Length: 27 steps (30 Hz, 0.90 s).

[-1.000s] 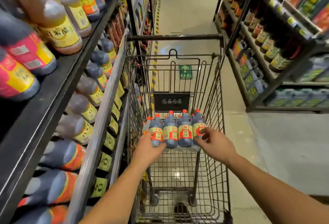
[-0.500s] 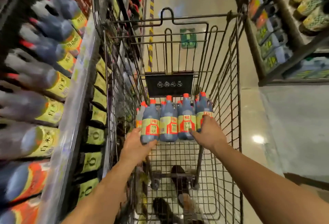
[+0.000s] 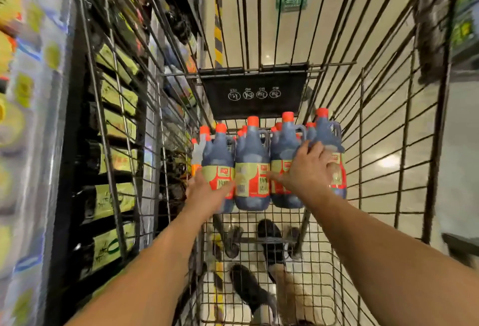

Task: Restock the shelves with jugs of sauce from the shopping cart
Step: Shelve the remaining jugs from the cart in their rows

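Reaching into the cart [image 3: 388, 123], both hands bracket the row of jugs [image 3: 251, 170] standing at its far end: this looks like the pickup step. The left hand [image 3: 207, 193] spreads against the leftmost jug's label, and the right hand [image 3: 308, 170] lies open-fingered over the right-side jugs. Next, I judge, each must close firmly, then lift toward the shelf [image 3: 39, 118] on the left.

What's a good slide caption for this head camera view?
Both hands, left hand and right hand, reach sauce jugs in the shopping cart.

One shopping cart [image 3: 388, 144] holds the jugs of sauce [image 3: 251, 170]: four dark ones stand in the front row, a paler fifth at the left end, with more red caps behind, their number unclear. Two hands reach in.
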Available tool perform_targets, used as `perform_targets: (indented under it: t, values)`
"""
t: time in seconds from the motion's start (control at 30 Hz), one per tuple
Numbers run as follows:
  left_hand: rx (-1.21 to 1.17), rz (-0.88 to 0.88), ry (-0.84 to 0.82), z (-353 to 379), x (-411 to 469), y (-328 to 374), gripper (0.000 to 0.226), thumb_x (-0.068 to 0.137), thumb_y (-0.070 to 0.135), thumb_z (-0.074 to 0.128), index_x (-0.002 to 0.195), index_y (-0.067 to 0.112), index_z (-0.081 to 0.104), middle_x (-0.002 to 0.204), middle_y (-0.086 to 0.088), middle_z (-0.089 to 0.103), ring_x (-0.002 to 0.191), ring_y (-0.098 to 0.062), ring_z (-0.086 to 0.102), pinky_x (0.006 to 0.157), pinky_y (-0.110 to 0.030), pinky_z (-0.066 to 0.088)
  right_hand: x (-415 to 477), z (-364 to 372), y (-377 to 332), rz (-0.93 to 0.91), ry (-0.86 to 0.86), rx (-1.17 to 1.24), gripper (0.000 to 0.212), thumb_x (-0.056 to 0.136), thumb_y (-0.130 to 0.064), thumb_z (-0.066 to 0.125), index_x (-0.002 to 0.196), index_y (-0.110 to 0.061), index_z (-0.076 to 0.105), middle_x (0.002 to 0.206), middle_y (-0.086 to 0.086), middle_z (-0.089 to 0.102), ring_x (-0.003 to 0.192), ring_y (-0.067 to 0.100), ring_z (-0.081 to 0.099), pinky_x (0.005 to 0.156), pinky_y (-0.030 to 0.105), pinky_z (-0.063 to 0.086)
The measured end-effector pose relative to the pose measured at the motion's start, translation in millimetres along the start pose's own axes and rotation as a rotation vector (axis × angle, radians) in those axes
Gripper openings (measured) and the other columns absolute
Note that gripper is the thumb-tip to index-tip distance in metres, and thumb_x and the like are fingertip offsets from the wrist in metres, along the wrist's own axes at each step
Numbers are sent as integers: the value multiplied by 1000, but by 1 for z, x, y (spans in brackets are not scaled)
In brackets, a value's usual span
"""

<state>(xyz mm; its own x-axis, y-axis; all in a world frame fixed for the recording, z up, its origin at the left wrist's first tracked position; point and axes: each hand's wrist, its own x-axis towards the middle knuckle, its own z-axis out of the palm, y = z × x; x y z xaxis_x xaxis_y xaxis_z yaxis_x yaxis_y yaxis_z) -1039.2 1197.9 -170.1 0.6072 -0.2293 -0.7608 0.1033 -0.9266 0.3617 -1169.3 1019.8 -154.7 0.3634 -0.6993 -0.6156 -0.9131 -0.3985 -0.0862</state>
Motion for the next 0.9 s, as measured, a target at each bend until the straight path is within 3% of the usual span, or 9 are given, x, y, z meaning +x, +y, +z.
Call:
perform_targets:
  t: [0.17,0.27,0.4,0.53,0.73,0.83,0.9]
  values:
    - [-4,-51,33,10,21,5,123,64,62,79,152,14,9,152,-13,24,140,-32,28,112,-43,30,10,6,-8,44,43,-4,136,58,-80,65,153,-8,1,156,18,13,143,41,12,112,59,20]
    - [-56,-24,93,13,29,7,114,59,52,87,145,14,23,140,-10,34,128,-31,42,100,-39,39,14,4,-9,33,55,-15,134,60,-80,65,153,-9,1,155,17,13,142,41,13,111,58,20]
    - [-103,-29,97,9,34,10,112,51,50,92,140,16,33,131,-5,44,118,-24,50,98,-39,44,17,2,-7,18,60,-24,128,63,-78,64,153,-11,4,154,19,13,141,41,12,110,58,21]
    - [-265,-140,70,1,34,10,94,40,35,99,119,18,51,105,-3,66,92,-21,65,86,-43,55,15,0,-8,-7,86,-46,121,68,-76,63,154,-15,3,153,17,17,139,41,17,109,58,23]
    - [-532,-302,113,0,7,-9,62,57,17,92,106,19,55,96,-7,70,82,-26,70,73,-44,60,2,29,-13,-152,112,-39,107,76,-61,65,153,-20,4,146,13,33,128,33,37,101,47,31]
    - [-584,-289,109,-5,-8,-20,67,52,19,93,107,18,55,96,-8,71,82,-26,71,75,-48,60,-6,42,-13,-191,102,13,101,74,-48,72,149,-17,12,133,8,38,122,29,47,101,46,35]
    - [-580,-276,102,-8,-18,-23,78,40,30,92,108,19,56,96,-8,72,82,-25,71,77,-48,59,-8,43,-11,-242,98,184,99,69,-33,78,145,-19,18,129,7,38,120,31,48,96,45,44]
